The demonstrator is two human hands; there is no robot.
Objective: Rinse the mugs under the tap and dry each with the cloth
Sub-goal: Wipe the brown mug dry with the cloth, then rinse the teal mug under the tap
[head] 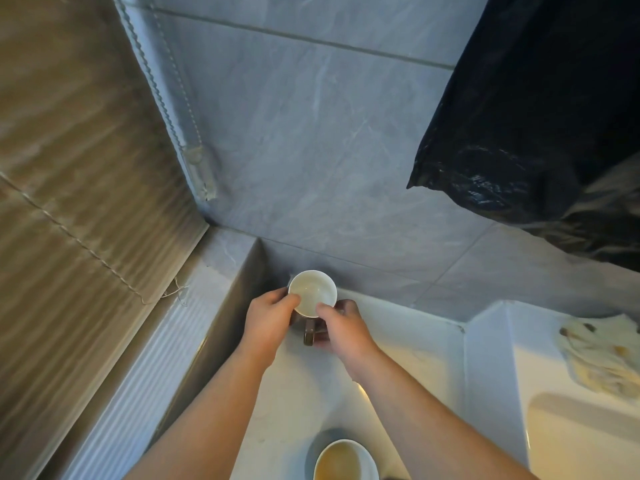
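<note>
Grey tiles back the white counter (408, 341). From the left, the left hand (268, 322) grips the upright mug (312, 292) in the corner. The right hand (341, 329) grips its right side, with the handle pointing toward the person. The sink (588, 438) and cloth (602, 355) lie well to the right.

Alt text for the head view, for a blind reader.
The left hand and right hand grip a dark mug with a white inside at a white counter's corner. A second white-lined mug stands nearer; a stained cloth lies right.
</note>
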